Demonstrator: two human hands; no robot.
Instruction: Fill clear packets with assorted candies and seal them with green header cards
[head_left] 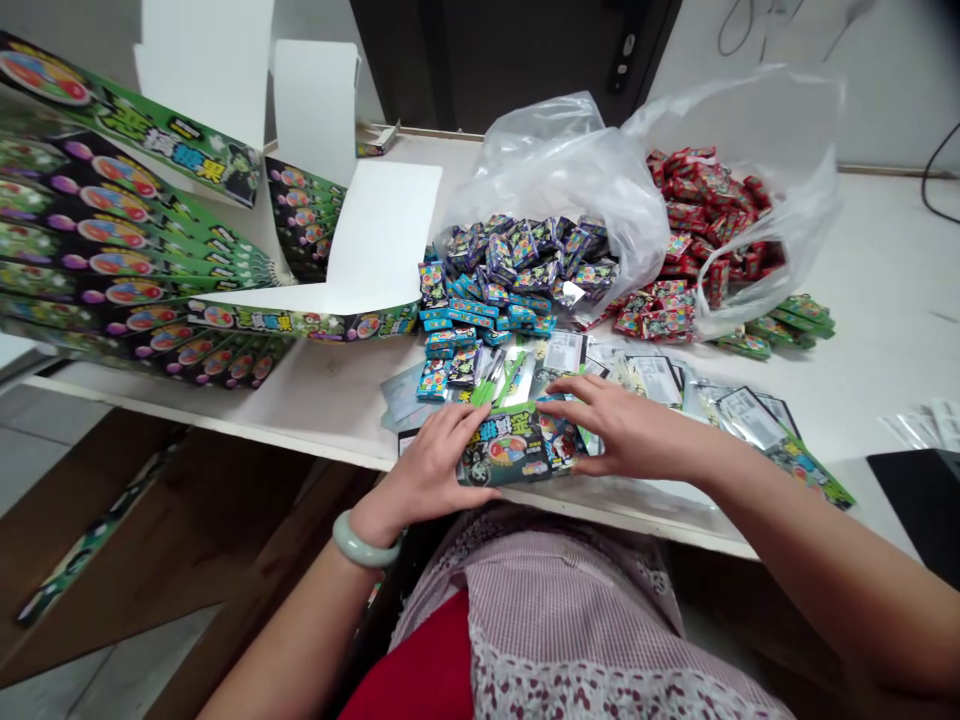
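Note:
A green and black printed candy packet (pixel 504 450) lies at the front edge of the white table, between my two hands. My left hand (pixel 429 465) holds its left end, thumb below and fingers on top. My right hand (pixel 615 428) is at its right end, fingers spread and bent over the packet's upper right corner, beside a small blue wrapped piece (pixel 561 440). Just behind are blue candy packs (pixel 457 315) and purple-black ones (pixel 525 250) spilling from a clear plastic bag (pixel 630 190). Flat printed pouches (pixel 652 380) lie under and beside my right hand.
Stacked green printed display boxes (pixel 112 240) with raised white flaps fill the left. Behind on the right, another clear bag (pixel 810 200) holds red candies (pixel 712 210), with green packs (pixel 795 325) beside it. More pouches (pixel 757 420) lie front right, near a black object (pixel 915 500).

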